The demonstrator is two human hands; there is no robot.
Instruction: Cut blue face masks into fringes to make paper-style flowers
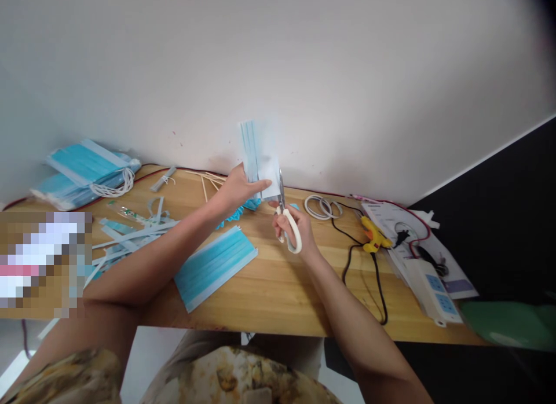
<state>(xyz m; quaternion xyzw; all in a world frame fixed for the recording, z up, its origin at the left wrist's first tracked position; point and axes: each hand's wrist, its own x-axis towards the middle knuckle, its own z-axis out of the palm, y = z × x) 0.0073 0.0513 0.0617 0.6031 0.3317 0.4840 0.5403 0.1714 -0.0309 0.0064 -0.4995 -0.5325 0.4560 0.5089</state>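
Note:
My left hand [238, 188] is closed on a piece of blue and white face mask [251, 146], held up above the table near the wall. Its pleated blue part stands at the left and a white layer at the right. In my right hand [299, 227] are scissors [293, 230] with white handles. Their blades point upward along the right edge of the white layer; whether they are cutting into it I cannot tell. A flat blue mask [217, 268] without ear loops lies on the table below my hands. Crimped blue material [232, 216] lies partly hidden behind my left forearm.
Cut strips [125, 239] lie at the left, below a stack of masks [87, 166]. Wooden sticks [206, 181] rest near the wall. Rolls of tape [321, 207], a yellow glue gun [374, 235] with its cable, papers [456, 276] and a power strip [434, 294] occupy the right.

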